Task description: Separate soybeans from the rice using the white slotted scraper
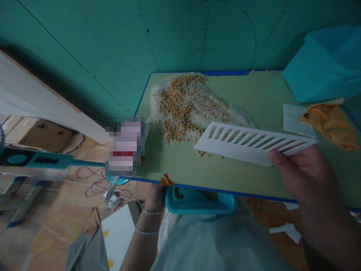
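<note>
My right hand (306, 173) is closed on one end of a white slotted plastic scraper (239, 148), thumb on its near face. The scraper slants over the table, its far end at the lower right edge of a spread pile of round tan beans (180, 101) mixed with fine whitish grains (237, 114). A few loose beans lie under its near edge. Below the table's front edge, my left hand (154, 196) is at the left end of a shallow blue tray (200, 208), gripping it; the table edge hides most of its fingers. Some dark bits show inside the tray.
The light green table (248, 180) has a blue rim and meets a green wall. At the right stand a blue bin (318, 71), a yellow cloth (332, 128) and a pale sheet (296, 118). A pixelated item (125, 146) sits at the left edge. Cables (93, 180) lie on the floor.
</note>
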A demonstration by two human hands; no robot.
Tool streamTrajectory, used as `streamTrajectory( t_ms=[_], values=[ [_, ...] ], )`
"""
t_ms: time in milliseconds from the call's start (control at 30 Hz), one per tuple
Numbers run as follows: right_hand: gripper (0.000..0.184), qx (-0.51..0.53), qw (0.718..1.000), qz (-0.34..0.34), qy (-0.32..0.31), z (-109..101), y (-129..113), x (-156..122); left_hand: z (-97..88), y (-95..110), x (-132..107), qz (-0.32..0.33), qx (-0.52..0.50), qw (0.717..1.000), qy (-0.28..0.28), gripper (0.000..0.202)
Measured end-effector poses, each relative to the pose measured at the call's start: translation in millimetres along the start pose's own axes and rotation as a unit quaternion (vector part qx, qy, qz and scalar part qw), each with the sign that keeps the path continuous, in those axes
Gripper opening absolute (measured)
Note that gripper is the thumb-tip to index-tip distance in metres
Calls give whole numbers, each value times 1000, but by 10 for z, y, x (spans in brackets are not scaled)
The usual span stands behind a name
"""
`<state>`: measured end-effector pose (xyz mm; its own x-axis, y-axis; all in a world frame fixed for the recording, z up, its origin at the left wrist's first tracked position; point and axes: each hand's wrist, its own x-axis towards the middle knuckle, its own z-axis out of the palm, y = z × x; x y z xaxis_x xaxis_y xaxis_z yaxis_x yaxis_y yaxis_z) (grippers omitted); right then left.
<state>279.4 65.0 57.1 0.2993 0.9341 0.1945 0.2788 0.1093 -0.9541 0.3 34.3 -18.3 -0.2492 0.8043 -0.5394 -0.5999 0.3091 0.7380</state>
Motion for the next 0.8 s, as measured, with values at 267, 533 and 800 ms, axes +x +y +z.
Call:
streamTrajectory(
  t_ms=[267, 533, 800],
  values=[
    [11, 8, 999, 36, -32, 30, -13, -32, 34, 20, -10, 40, -5, 999, 0, 37],
    [10, 11, 998, 38, -47, 56, -2, -89, 56, -2, -14, 82, 1, 997, -3, 32],
    [10, 13, 995, 52, -87, 38, -31, -190, 86, -22, -6, 82, 8, 997, -8, 36]
  ],
)
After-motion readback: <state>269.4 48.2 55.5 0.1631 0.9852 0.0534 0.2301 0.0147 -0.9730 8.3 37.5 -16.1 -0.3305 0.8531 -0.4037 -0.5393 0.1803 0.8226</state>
